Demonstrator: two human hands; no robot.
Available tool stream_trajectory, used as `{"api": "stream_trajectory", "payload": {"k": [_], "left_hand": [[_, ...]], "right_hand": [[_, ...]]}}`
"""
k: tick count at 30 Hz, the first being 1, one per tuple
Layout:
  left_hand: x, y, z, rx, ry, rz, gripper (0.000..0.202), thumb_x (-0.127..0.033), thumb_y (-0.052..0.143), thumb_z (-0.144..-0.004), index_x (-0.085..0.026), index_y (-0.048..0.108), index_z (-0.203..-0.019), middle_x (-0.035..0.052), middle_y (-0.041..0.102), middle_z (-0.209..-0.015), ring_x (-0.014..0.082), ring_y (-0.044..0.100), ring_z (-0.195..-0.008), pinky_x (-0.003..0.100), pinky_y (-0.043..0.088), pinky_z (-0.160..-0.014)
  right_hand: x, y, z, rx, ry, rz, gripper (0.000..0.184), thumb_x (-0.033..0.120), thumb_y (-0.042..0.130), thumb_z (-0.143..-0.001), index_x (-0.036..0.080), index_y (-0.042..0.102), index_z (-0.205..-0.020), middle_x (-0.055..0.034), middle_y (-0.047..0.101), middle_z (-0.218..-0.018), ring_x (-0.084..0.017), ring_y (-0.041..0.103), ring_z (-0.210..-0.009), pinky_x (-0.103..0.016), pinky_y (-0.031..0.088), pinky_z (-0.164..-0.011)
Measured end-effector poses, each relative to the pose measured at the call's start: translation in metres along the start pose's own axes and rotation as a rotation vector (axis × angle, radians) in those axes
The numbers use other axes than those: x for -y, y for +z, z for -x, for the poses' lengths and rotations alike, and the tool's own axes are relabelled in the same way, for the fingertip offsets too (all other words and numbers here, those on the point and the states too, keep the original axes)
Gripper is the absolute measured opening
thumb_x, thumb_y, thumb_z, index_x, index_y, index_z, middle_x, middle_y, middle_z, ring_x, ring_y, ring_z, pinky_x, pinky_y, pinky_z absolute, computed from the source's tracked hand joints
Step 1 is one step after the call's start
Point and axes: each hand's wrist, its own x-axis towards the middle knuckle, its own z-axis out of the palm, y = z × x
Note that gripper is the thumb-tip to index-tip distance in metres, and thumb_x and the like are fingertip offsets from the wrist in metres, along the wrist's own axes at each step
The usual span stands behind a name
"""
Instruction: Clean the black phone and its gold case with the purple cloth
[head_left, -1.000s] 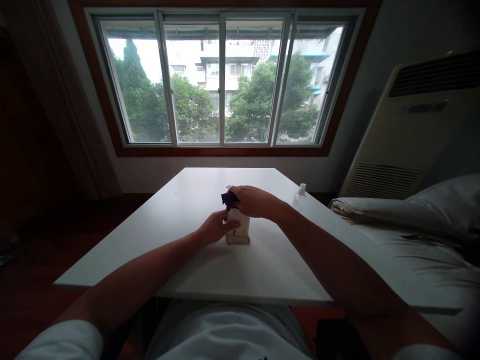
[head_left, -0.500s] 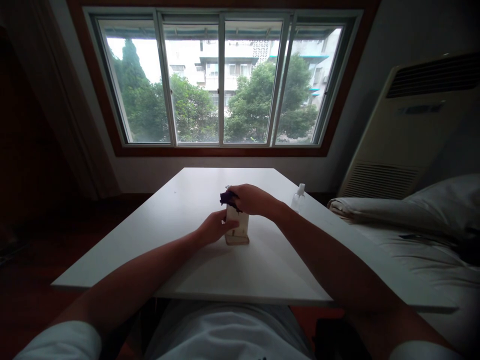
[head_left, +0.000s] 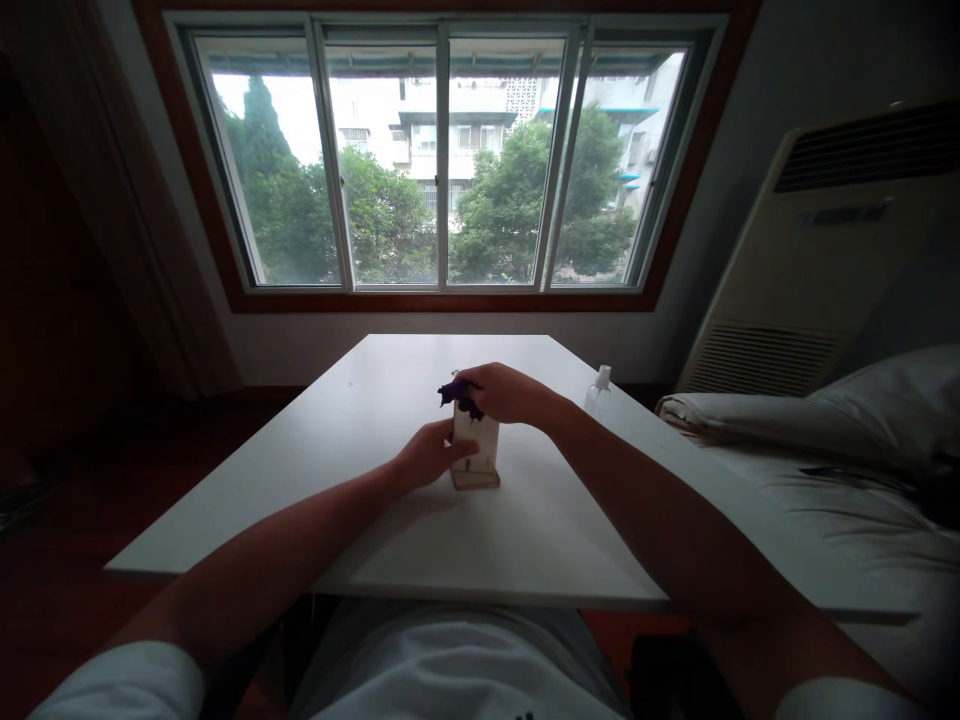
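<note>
A small pale upright box-like object [head_left: 480, 452] stands on the white table [head_left: 375, 420] in front of me. My left hand [head_left: 429, 457] grips its left side, fingers wrapped round it. My right hand [head_left: 501, 392] is closed over its top, pinching a dark purple cloth [head_left: 459, 396] against the upper edge. The cloth sticks out to the left of my fingers. The lower part of the object rests on a slightly wider base.
A small clear bottle [head_left: 598, 391] with a white cap stands near the table's right edge. A bed with pale bedding [head_left: 825, 430] lies to the right, with an air-conditioning unit [head_left: 817, 250] behind it. A wide window [head_left: 442, 160] fills the far wall.
My right hand with the purple cloth has risen slightly on top of the object, showing more of its pale front. My left hand has stayed where it was.
</note>
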Motion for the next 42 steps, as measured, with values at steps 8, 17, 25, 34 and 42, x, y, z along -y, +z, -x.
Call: {"api": "stream_trajectory", "payload": {"k": [8, 17, 25, 34, 42], "left_hand": [[0.002, 0.000, -0.001, 0.000, 0.026, -0.007, 0.037, -0.036, 0.067, -0.085, -0.017, 0.069, -0.116, 0.0076, 0.071, -0.114, 0.0266, 0.066, -0.101, 0.036, 0.053, -0.087], [0.006, -0.001, -0.003, 0.005, 0.007, -0.005, 0.038, -0.036, 0.067, -0.086, -0.016, 0.068, -0.118, 0.0078, 0.071, -0.114, 0.0267, 0.066, -0.101, 0.036, 0.053, -0.086], [0.011, 0.000, -0.005, 0.000, 0.012, -0.027, 0.037, -0.038, 0.065, -0.087, -0.016, 0.068, -0.116, 0.0074, 0.071, -0.111, 0.0269, 0.066, -0.099, 0.036, 0.053, -0.084], [0.010, 0.000, -0.004, -0.004, 0.000, 0.000, 0.039, -0.037, 0.066, -0.086, -0.015, 0.068, -0.117, 0.0091, 0.071, -0.112, 0.0272, 0.066, -0.100, 0.036, 0.053, -0.085], [0.010, -0.001, -0.003, 0.000, 0.003, 0.001, 0.037, -0.036, 0.066, -0.086, -0.016, 0.067, -0.117, 0.0086, 0.071, -0.114, 0.0270, 0.066, -0.101, 0.037, 0.053, -0.085]], "right_hand": [[-0.008, -0.006, 0.000, 0.014, -0.160, 0.031, 0.042, 0.012, 0.047, -0.087, 0.022, 0.068, -0.122, -0.0041, 0.072, -0.111, -0.017, 0.064, -0.090, -0.022, 0.045, -0.071], [-0.009, 0.006, -0.005, -0.099, -0.093, 0.068, 0.025, 0.025, 0.050, -0.095, 0.015, 0.069, -0.108, -0.0074, 0.072, -0.096, -0.016, 0.061, -0.077, -0.024, 0.041, -0.065], [-0.021, 0.007, -0.010, -0.079, -0.161, 0.002, 0.039, 0.007, 0.047, -0.085, 0.020, 0.071, -0.114, -0.0049, 0.073, -0.104, -0.017, 0.063, -0.086, -0.024, 0.043, -0.070], [-0.018, 0.007, -0.006, -0.085, -0.148, 0.017, 0.034, 0.016, 0.051, -0.090, 0.020, 0.069, -0.119, -0.0071, 0.073, -0.108, -0.019, 0.064, -0.086, -0.025, 0.043, -0.071], [-0.018, 0.010, -0.007, -0.104, -0.164, 0.008, 0.030, 0.015, 0.047, -0.092, 0.018, 0.071, -0.110, -0.0064, 0.072, -0.096, -0.016, 0.061, -0.077, -0.024, 0.042, -0.066]]}}
